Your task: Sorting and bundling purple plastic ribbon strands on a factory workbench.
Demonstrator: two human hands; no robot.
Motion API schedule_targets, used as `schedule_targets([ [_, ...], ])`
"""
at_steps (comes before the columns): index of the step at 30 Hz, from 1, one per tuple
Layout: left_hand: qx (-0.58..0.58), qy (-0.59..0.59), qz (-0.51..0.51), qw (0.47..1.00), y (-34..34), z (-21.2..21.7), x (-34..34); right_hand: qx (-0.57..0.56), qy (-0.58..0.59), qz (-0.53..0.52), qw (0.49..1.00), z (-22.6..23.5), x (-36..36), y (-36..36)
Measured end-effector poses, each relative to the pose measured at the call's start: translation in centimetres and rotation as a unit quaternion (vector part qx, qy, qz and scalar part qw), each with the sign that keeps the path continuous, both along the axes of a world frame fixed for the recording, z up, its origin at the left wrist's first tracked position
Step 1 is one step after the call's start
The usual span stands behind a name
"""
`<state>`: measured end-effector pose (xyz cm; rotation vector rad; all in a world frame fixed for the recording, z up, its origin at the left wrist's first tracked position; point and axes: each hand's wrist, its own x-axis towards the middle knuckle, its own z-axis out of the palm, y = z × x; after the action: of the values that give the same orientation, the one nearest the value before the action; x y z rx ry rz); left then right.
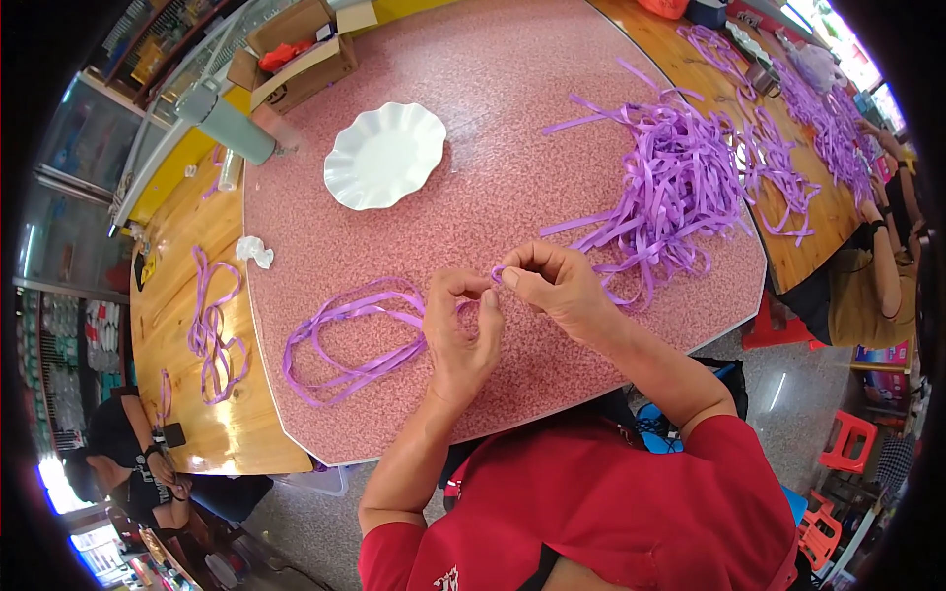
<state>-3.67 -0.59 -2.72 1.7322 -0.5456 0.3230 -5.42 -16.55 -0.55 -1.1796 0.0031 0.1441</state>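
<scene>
My left hand (461, 330) and my right hand (554, 288) meet above the pink speckled table (493, 89), both pinching the same purple ribbon strip (497, 273) between thumb and fingers. From my left hand the ribbon runs left into a long looped purple ribbon (350, 340) lying flat on the table. A big tangled pile of purple ribbon strips (675, 187) lies just beyond my right hand, toward the right edge.
A white scalloped plate (384, 155) sits farther back. A crumpled white scrap (253, 251), more ribbon loops (212, 330) and a green bottle (227, 120) lie on the wooden table at left. Cardboard boxes (301, 49) stand behind. Other people sit at right (872, 276) and lower left (128, 458).
</scene>
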Motion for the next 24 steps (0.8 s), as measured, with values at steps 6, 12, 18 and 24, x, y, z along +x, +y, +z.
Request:
schedule_targets([
  [6, -0.133, 0.182, -0.072, 0.972, -0.2, 0.1, -0.2, -0.096, -0.038, -0.044, 0.994, -0.6, -0.2, 0.2],
  [12, -0.145, 0.237, -0.098, 0.956, 0.4, 0.1, -0.1, -0.246, -0.163, -0.093, 0.951, -0.6, -0.1, 0.5],
  [18, -0.199, 0.276, -0.106, 0.934, 0.3, -0.1, 0.1, -0.227, -0.118, -0.053, 0.965, 0.2, -0.4, 0.4],
  [24, -0.205, 0.281, -0.145, 0.926, 0.4, -0.7, 0.0, 0.005, 0.003, 0.01, 1.0, -0.6, -0.3, 0.4],
])
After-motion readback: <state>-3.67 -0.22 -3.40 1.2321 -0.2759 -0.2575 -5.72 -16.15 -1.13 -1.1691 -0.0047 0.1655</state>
